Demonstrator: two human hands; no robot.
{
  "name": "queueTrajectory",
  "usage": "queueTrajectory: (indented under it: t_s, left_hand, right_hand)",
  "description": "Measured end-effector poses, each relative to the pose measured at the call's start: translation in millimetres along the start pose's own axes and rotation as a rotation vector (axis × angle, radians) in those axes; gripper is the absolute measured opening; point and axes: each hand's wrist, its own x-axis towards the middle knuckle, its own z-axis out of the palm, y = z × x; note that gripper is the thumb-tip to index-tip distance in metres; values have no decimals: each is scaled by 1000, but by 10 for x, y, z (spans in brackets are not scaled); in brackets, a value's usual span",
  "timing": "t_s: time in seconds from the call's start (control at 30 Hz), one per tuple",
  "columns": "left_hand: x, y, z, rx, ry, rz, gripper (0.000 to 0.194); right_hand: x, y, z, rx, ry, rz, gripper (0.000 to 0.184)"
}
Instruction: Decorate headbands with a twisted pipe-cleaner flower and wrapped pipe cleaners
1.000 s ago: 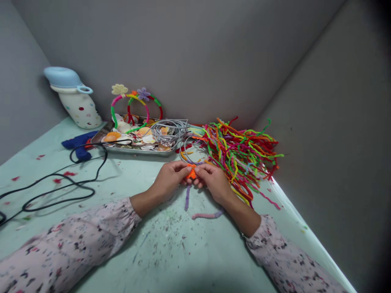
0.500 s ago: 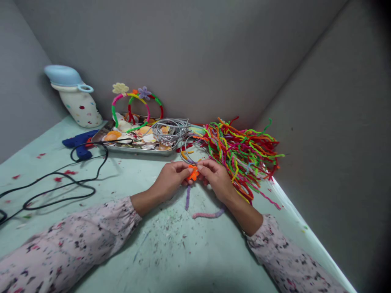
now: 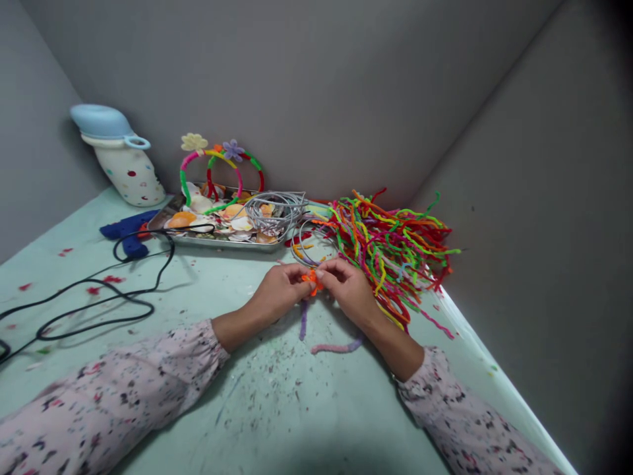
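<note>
Between my two hands is a small orange pipe-cleaner flower [image 3: 313, 285], partly covered by fingertips. My left hand [image 3: 283, 290] pinches it from the left, thumb and fingers closed. From the right, my right hand [image 3: 346, 284] is closed on it too, thumb against index finger. Just below the left fingers a short purple pipe-cleaner piece [image 3: 303, 321] lies on the table. A pink and purple piece [image 3: 333, 348] rests below the right wrist. Thin grey wire rings [image 3: 299, 247] lie right behind the flower.
A large heap of coloured pipe cleaners [image 3: 390, 241] spreads at the back right. Behind my left hand stands a metal tray [image 3: 222, 245] of shells, with wire coils [image 3: 277, 210] and two flowered hoops [image 3: 211, 158]. Leftward are a blue glue gun [image 3: 129, 229], its black cord [image 3: 99, 282] and a bottle [image 3: 129, 173].
The orange flower has turned in my fingers and shows less of its face. My right fingertips have shifted slightly left over it. The other things have stayed put.
</note>
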Motion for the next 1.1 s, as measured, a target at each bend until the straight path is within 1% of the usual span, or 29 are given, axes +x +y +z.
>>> queueTrajectory:
  t_s: [0.23,0.4,0.53,0.63,0.73,0.83,0.97,1.1]
  left_hand:
    - [3,0,2,109,-10,-19,9]
    - [0,38,3,190,-9,-28,9]
    - [3,20,-1,187,-18,-28,9]
    - [10,-2,-3,131,-11,-11,8]
    - [15,-7,-5,29,18,16,10]
    - [12,12,-10,-52,20,21,12]
    - [4,41,-16,-81,-18,20,19]
    - [11,38,-11,-110,7,-16,22]
  right_hand:
    - [-7,-5,25,-82,-77,-30,13]
    - [-16,58,50,-190,-74,-93,14]
    - [-22,87,64,-237,-61,-129,12]
    - [-6,64,40,-170,-40,-90,14]
    - [13,44,2,0,-35,12,21]
    - [15,52,-6,114,-45,67,22]
    - [1,71,31,107,-55,52,17]
    - [-5,60,47,117,-55,96,17]
